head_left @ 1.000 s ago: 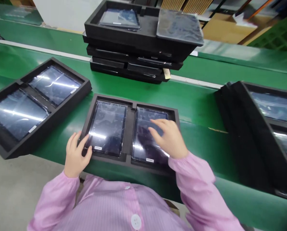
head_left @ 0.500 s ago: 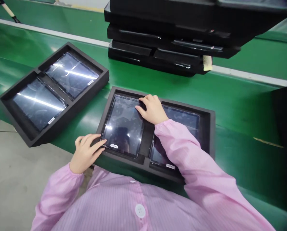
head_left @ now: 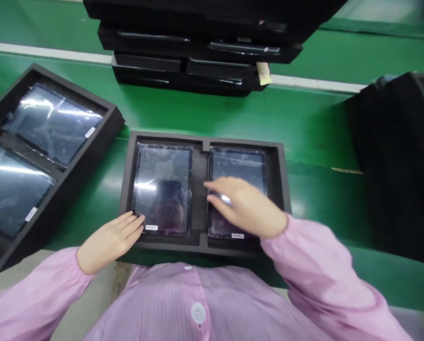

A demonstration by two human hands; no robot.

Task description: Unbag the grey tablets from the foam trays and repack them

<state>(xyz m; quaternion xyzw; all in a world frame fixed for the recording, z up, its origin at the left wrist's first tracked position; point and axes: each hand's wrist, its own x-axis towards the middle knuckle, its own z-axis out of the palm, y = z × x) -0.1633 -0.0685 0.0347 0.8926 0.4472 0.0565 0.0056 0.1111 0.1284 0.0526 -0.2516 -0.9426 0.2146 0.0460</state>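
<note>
My left hand [head_left: 108,240], outstretched, rests at the tray's [head_left: 197,208] near-left corner; my right hand [head_left: 245,203], thumb parted, checks or adjusts, I think, the right screen [head_left: 237,163] inside (contact unclear): light touch needed.

You are wearing a lilac smock [head_left: 151,308] with fine vertical stripes; its pink sleeves [head_left: 321,258] are gathering behind bare hands [head_left: 108,242], and a white four-holed button [head_left: 198,313] is dotting the pink placket [head_left: 196,290].

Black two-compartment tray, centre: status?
Left hand at near-left corner of tray. Right hand partly hiding right glossy dark panel. Left panel inside tray.
</note>
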